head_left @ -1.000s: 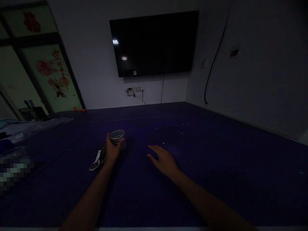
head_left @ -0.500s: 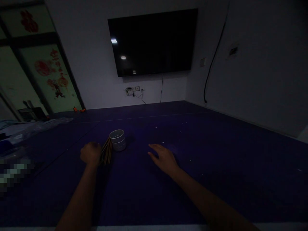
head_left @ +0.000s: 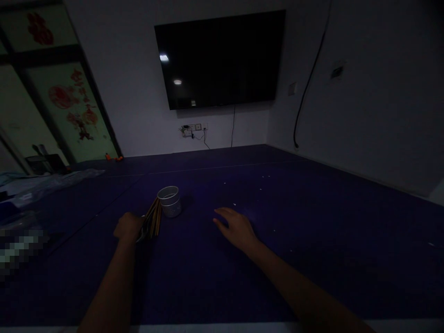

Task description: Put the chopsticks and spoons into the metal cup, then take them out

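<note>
Looking down through the head camera, you have both forearms stretched over a dark blue table (head_left: 312, 222). Take the small metal cup (head_left: 169, 200) as the landmark: it stands upright on the table, open side up, beyond your hands.

Your left hand (head_left: 129, 227) sits just to the near left of the cup. Its fingers are curled together around the near end of a bundle of chopsticks (head_left: 154, 217). The sticks fan away from the fist toward the cup, and their far tips lie just beside the cup's base; in this dim light you cannot tell whether they touch it. A pale bit of a spoon (head_left: 141, 236) shows at the edge of that fist, too small to make out further.

Your right hand (head_left: 236, 227) lies to the near right of the cup, well apart from it. Palm down, fingers loosely spread, resting flat on the table, holding nothing.

Beyond the cup, on the far wall, hangs a black television (head_left: 222, 58), with a wall socket (head_left: 194, 129) under it. Far left of the cup, crumpled clear plastic (head_left: 45, 182) lies on the table's edge.
</note>
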{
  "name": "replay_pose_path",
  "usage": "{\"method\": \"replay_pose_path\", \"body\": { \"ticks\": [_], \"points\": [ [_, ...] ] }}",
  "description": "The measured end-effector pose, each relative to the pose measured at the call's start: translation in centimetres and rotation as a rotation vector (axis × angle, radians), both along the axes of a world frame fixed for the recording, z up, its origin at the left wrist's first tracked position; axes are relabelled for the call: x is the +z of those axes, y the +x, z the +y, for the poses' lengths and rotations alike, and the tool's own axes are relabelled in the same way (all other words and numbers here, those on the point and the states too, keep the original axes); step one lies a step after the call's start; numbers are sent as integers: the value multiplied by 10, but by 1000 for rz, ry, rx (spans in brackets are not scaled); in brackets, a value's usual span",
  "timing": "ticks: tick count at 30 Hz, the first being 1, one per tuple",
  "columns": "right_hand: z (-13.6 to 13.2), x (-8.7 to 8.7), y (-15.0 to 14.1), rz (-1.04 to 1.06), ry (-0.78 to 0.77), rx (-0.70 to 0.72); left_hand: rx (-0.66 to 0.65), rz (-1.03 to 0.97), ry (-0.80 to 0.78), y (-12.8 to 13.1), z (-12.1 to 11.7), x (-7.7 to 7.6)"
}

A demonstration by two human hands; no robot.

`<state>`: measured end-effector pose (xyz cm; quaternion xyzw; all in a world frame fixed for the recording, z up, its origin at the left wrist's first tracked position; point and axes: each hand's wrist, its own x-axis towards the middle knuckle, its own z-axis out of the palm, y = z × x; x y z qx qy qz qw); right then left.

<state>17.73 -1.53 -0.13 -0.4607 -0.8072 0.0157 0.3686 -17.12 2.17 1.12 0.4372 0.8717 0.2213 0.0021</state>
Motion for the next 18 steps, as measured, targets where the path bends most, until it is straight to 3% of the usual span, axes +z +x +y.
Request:
{"method": "replay_pose_path", "body": {
  "ticks": [3, 9, 18],
  "points": [
    [0, 1, -1, -8, -8, -3, 95, -82, -125, 9, -3, 8],
    [0, 1, -1, -20, -22, -15, 43, -132, -180, 21, -6, 19],
    [-1, 0, -2, -22, -11, -15, -64, -57, -272, 18, 0, 18]
  ]
}}
